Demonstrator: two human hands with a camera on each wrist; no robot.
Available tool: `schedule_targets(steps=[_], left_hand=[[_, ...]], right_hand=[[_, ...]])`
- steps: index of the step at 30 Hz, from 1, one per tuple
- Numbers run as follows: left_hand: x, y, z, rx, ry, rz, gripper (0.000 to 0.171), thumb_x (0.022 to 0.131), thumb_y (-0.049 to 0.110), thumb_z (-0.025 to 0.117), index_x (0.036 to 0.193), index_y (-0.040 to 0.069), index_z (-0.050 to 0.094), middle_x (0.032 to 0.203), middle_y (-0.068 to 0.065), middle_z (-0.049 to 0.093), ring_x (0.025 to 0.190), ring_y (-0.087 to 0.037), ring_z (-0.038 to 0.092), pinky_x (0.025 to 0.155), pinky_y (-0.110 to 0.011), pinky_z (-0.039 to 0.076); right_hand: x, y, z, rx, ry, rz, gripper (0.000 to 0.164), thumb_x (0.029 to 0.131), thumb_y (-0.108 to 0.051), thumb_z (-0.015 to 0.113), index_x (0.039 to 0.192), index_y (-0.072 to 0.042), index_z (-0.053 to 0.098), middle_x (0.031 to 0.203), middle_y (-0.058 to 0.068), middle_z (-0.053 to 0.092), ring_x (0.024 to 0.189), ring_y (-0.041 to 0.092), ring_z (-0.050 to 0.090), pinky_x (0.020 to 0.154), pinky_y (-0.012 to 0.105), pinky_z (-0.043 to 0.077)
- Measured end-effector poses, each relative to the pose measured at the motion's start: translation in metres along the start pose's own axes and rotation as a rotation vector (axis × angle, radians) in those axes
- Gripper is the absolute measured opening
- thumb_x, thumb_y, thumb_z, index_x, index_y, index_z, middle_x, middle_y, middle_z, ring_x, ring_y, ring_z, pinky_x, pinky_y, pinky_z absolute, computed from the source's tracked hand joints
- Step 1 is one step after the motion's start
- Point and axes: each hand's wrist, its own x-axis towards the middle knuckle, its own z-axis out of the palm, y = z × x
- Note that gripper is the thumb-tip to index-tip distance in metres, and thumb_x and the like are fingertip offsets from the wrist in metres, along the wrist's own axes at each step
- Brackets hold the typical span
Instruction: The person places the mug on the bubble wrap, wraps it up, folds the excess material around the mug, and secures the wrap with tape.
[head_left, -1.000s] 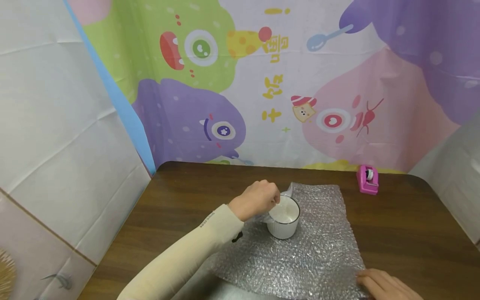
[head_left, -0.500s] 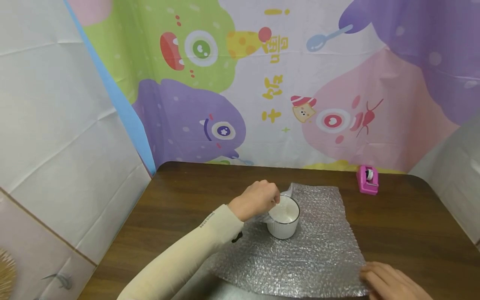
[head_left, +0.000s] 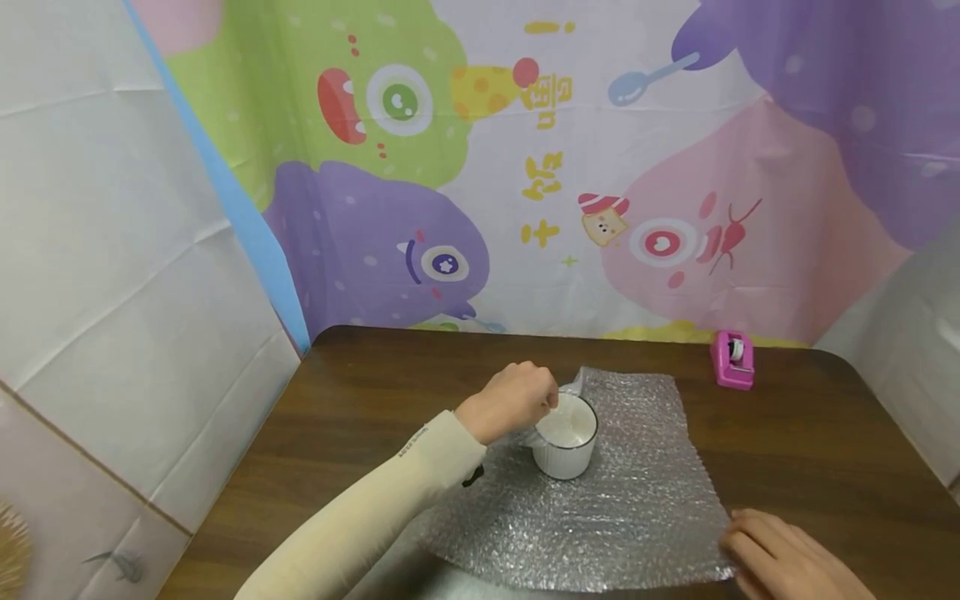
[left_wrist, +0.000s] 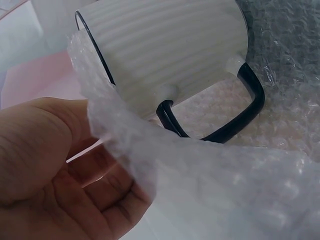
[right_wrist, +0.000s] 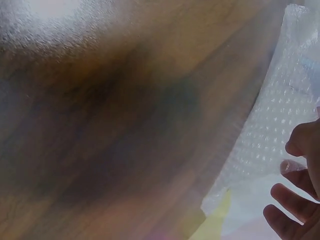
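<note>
A white ribbed mug (head_left: 564, 461) with a dark rim stands upright on a sheet of bubble wrap (head_left: 645, 500). Its dark handle (left_wrist: 256, 95) faces the left hand, and a flap of the wrap is drawn up beside it, as the left wrist view shows. The left hand (head_left: 512, 402) pinches the edge of that flap at the mug's rim. At the sheet's near right corner, the right hand (head_left: 787, 552) holds the wrap's edge between thumb and index finger. Its other fingers (right_wrist: 290, 200) spread loosely below in the right wrist view.
A pink tape dispenser (head_left: 733, 360) stands at the back right of the brown wooden table (head_left: 360, 383). A printed cloth (head_left: 525, 275) hangs behind the table, and pale walls close off both sides.
The right hand has shifted slightly away from the person, and the wrap's near right edge has risen with it. The left hand and the mug have stayed in place.
</note>
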Motion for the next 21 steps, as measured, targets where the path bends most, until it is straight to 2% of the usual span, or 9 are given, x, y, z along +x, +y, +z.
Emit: schedule_targets(steps=[4, 9, 16, 21], left_hand=[[0.0, 0.0, 0.001, 0.016, 0.003, -0.003, 0.022, 0.097, 0.004, 0.067, 0.111, 0.013, 0.081, 0.116, -0.002, 0.077, 0.105, -0.02, 0.073, 0.085, -0.027, 0.06], [0.001, -0.001, 0.002, 0.036, 0.008, 0.002, 0.021, 0.097, 0.006, 0.068, 0.111, 0.014, 0.081, 0.116, -0.001, 0.077, 0.104, -0.019, 0.074, 0.084, -0.027, 0.06], [0.0, -0.001, 0.002, 0.045, 0.02, 0.012, 0.02, 0.097, 0.007, 0.069, 0.11, 0.015, 0.081, 0.114, -0.001, 0.078, 0.103, -0.019, 0.074, 0.084, -0.027, 0.06], [-0.001, -0.001, 0.003, 0.038, 0.02, 0.016, 0.02, 0.097, 0.007, 0.069, 0.111, 0.014, 0.081, 0.115, -0.001, 0.078, 0.102, -0.019, 0.074, 0.083, -0.027, 0.06]], right_hand=[[0.006, 0.002, -0.005, 0.011, 0.006, -0.012, 0.055, 0.106, -0.051, 0.02, 0.094, -0.023, 0.066, 0.105, -0.006, 0.066, 0.095, 0.012, 0.064, 0.085, 0.018, 0.047], [0.014, 0.005, -0.009, 0.043, 0.052, -0.04, 0.055, 0.109, -0.05, 0.025, 0.095, -0.019, 0.068, 0.103, -0.003, 0.067, 0.098, 0.018, 0.064, 0.1, 0.015, 0.035], [0.019, 0.009, -0.01, 0.065, 0.074, -0.067, 0.052, 0.11, -0.048, 0.027, 0.097, -0.019, 0.068, 0.104, -0.005, 0.067, 0.1, 0.019, 0.064, 0.1, 0.015, 0.038], [0.022, 0.011, -0.012, 0.085, 0.096, -0.091, 0.052, 0.111, -0.046, 0.027, 0.098, -0.016, 0.067, 0.105, 0.001, 0.068, 0.101, 0.021, 0.062, 0.112, 0.01, 0.026]])
